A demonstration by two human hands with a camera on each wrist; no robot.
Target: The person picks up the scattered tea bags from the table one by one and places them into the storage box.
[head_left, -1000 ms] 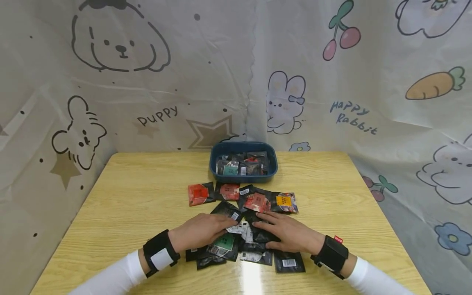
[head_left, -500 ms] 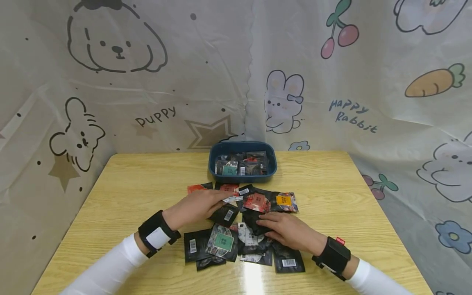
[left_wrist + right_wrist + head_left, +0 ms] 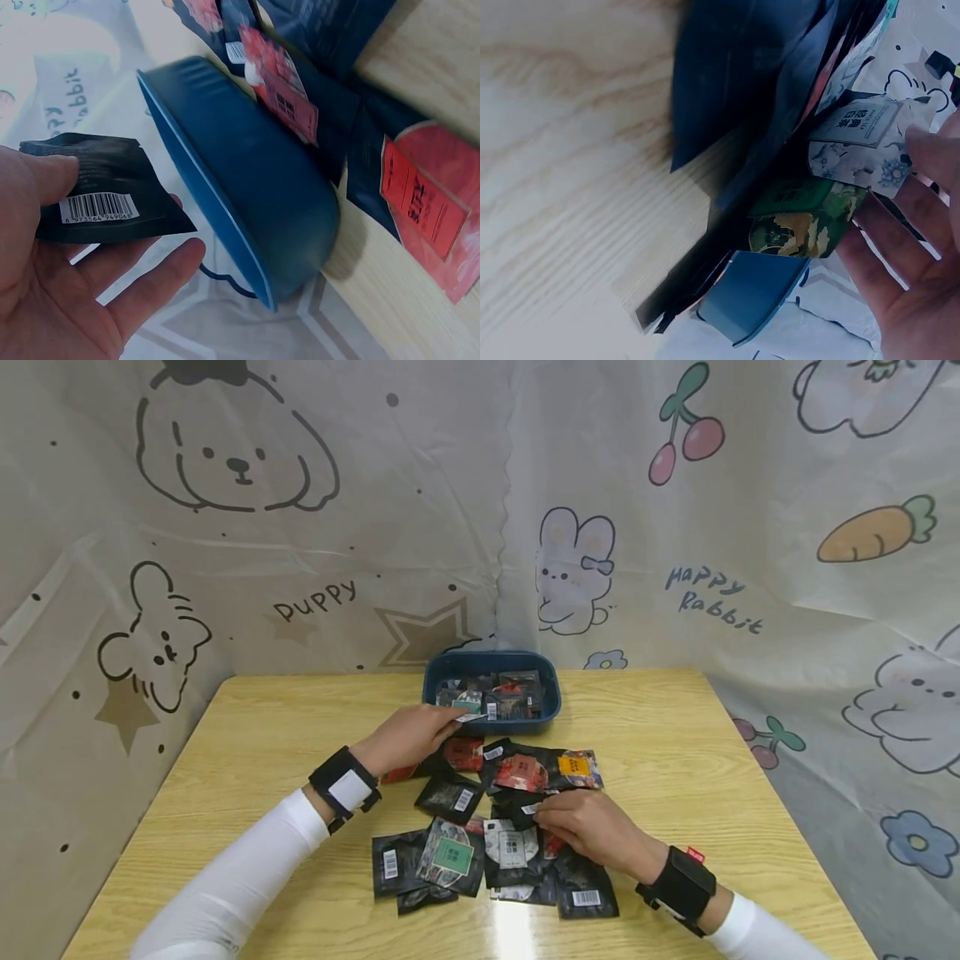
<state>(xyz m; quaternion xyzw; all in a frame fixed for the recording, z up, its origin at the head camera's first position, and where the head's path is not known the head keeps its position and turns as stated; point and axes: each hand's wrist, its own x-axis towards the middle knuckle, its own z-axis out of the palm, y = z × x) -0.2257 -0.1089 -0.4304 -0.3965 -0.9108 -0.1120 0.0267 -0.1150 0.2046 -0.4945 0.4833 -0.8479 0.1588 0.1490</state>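
Observation:
My left hand [image 3: 408,739] pinches a black tea sachet [image 3: 105,180] between thumb and fingers, its barcode side showing in the left wrist view. That sachet overlaps the near left rim of a dark blue bin [image 3: 517,727] in the head view. Over the pile, my right hand [image 3: 592,828] holds a white flowered tea sachet [image 3: 862,139] by its edge. Close beneath it in the right wrist view is a green patterned sachet [image 3: 802,217]. Below the hands lie a green-labelled sachet [image 3: 453,856] and a white-labelled sachet [image 3: 512,849].
Several sachets lie inside the bin. In front of it is a row with a red-labelled sachet [image 3: 522,771] and an orange-labelled sachet [image 3: 574,767]. A black barcoded sachet [image 3: 588,893] lies at the near right of the pile. A printed cloth [image 3: 420,527] hangs behind the wooden table [image 3: 675,743].
My left hand has lifted a sachet from the pile and carried it away from me to the bin's rim. My right hand, first spread over the pile, now grips a sachet there.

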